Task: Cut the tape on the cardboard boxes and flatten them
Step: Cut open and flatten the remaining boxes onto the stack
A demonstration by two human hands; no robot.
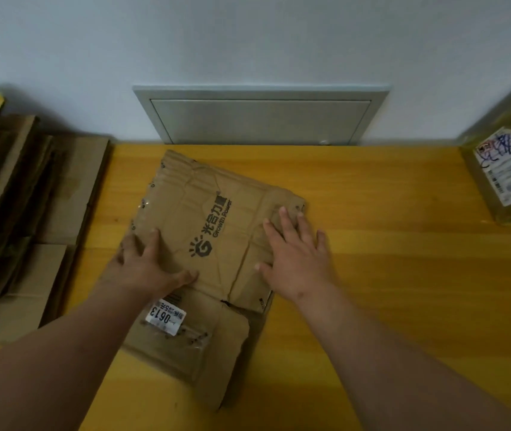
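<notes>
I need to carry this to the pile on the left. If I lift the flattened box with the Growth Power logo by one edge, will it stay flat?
Probably not. The flattened box is heavily creased, so it will likely bend along those folds. The near flap with the white label would probably droop. It looks light and should slide easily on the smooth wooden table.

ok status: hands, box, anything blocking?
Left hand and right hand open, pressing the flattened box on the table. Flattened stack left, taped box far right. Nothing blocking.
</notes>
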